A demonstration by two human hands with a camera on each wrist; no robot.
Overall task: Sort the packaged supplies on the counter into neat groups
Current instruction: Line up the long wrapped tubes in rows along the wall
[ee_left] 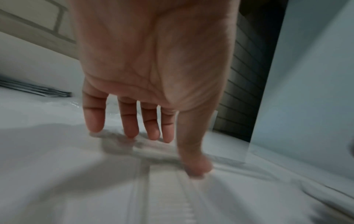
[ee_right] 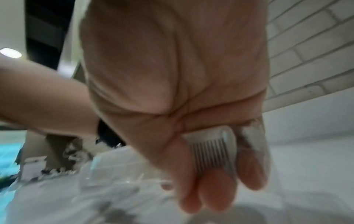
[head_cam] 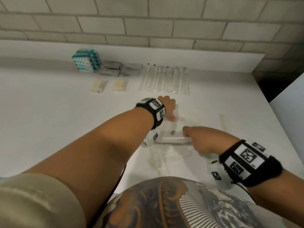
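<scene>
My right hand [head_cam: 193, 137] grips a white comb in a clear wrapper [head_cam: 174, 140] low over the counter [head_cam: 49, 112]; in the right wrist view the comb [ee_right: 212, 151] lies between thumb and fingers of that hand [ee_right: 216, 189]. My left hand [head_cam: 171, 112] reaches across in front of it with fingers straight. Its fingertips and thumb [ee_left: 197, 166] touch blurred clear packets [ee_left: 162, 189] lying on the counter. More loose clear packets [head_cam: 164, 155] lie near the front edge under both hands.
Along the back stand stacked teal boxes [head_cam: 86, 60], silver packets [head_cam: 120, 69], two cream packets [head_cam: 98, 85] and a row of long clear-wrapped items [head_cam: 166, 79]. One clear packet [head_cam: 224, 120] lies alone at the right. The counter ends at a dark gap [head_cam: 271, 79] on the right.
</scene>
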